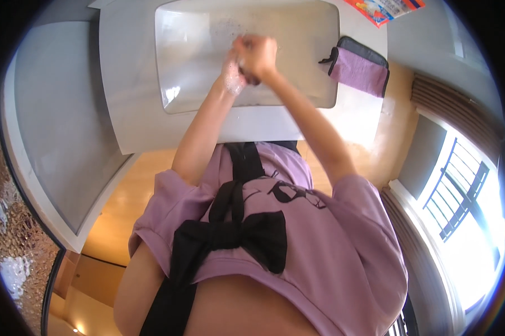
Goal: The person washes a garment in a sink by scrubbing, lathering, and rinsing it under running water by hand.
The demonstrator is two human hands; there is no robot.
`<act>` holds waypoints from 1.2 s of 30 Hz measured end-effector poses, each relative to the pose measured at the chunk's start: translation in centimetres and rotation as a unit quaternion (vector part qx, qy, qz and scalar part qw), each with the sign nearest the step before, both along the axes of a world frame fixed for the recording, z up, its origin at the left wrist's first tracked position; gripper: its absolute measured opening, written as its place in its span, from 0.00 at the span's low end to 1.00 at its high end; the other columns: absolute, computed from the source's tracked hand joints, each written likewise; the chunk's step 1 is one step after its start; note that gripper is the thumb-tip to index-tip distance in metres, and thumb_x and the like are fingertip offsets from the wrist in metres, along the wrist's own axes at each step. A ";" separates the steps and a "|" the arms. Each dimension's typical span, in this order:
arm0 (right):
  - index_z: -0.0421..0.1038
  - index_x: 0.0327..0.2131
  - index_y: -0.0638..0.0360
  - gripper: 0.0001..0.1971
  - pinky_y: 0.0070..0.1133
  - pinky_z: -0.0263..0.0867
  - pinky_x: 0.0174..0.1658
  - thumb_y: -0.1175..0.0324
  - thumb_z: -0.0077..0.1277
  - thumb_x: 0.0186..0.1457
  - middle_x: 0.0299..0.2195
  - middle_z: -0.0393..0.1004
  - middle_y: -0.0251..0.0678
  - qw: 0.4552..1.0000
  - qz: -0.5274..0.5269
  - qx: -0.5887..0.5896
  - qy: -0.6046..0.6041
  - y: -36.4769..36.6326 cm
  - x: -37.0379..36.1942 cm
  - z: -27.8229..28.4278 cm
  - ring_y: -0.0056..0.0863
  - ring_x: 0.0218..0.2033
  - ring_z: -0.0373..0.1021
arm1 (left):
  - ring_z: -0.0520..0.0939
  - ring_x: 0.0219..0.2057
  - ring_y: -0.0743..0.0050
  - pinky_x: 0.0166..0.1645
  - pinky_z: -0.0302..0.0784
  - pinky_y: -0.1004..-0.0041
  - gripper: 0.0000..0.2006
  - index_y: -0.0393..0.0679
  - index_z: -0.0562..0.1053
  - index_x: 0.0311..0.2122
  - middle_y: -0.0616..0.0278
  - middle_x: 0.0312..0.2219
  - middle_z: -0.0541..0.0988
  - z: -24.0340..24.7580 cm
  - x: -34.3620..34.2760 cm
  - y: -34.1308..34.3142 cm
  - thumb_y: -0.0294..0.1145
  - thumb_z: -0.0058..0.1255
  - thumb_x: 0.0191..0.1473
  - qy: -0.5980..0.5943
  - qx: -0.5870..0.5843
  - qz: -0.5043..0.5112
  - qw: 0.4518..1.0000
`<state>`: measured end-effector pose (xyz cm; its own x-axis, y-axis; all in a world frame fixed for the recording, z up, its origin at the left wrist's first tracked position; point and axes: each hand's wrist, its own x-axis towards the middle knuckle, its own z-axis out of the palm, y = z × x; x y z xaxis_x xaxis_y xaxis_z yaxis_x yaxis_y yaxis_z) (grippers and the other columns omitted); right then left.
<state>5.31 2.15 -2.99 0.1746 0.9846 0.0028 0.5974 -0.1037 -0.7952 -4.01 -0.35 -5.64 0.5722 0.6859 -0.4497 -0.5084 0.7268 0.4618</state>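
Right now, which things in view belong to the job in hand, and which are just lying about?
In use: left hand, right hand, suds at the left wrist, dark item at the hands (too blurred to identify), basin beneath.

Apparently lying about: purple-and-black cloth, colourful packet.

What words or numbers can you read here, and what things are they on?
None that I can read for sure.
Orange, white and blue packet, top right: it has printing, but too small and blurred to read.
Purple shirt: it has a black print, but I can't make out any letters.
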 end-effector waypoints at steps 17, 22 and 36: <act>0.72 0.19 0.61 0.13 0.26 0.65 0.27 0.60 0.48 0.40 0.16 0.70 0.43 0.995 0.001 -0.060 0.081 4.8 3.9 -4.5 0.36 0.19 0.68 | 0.74 0.34 0.73 0.38 0.71 0.72 0.19 0.43 0.65 0.41 0.65 0.34 0.73 -0.6 -1.1 1.6 0.47 0.35 0.51 0.042 -0.085 0.075 0.993; 0.62 0.42 0.61 0.27 0.19 0.60 0.41 0.48 0.44 0.46 0.36 0.68 0.35 0.722 0.093 -0.422 0.541 3.2 7.0 0.8 0.25 0.32 0.66 | 0.71 0.29 0.83 0.30 0.64 0.81 0.13 0.44 0.66 0.37 0.70 0.28 0.71 1.8 -5.8 2.5 0.38 0.42 0.46 0.210 -0.023 -0.136 0.968; 0.72 0.24 0.63 0.19 0.16 0.56 0.24 0.54 0.55 0.40 0.17 0.68 0.27 0.911 0.266 -0.210 0.236 1.9 6.3 -1.4 0.15 0.21 0.60 | 0.70 0.29 0.79 0.34 0.66 0.77 0.25 0.37 0.66 0.41 0.64 0.30 0.72 5.6 -5.5 4.3 0.45 0.53 0.42 0.436 0.280 -0.358 0.777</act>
<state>11.64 4.10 -4.34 -0.4425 0.8278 -0.3450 0.2534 -0.2536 -0.9335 -9.54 3.94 -0.06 0.5424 0.5591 -0.6270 0.6176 0.2405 0.7488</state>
